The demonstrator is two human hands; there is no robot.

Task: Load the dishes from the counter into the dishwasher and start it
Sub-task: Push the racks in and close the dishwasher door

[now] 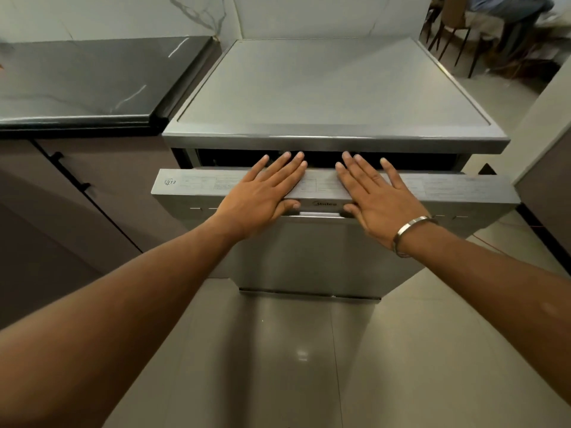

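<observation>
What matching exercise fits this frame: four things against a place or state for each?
Things:
1. dishwasher door
2. left hand
3. bracelet
4. black countertop

States or places:
A. on the right wrist
B. left of the dishwasher
C. ajar, a dark gap at the top
D. flat on the door's top edge, fingers straight

Pairs: 1-C, 2-D, 3-A, 4-B

Glossy beige floor tiles (278, 366), black marble counter (86, 81) over brown cabinets (92, 193), white veined wall (123, 13), chairs (454, 29) far right.
</observation>
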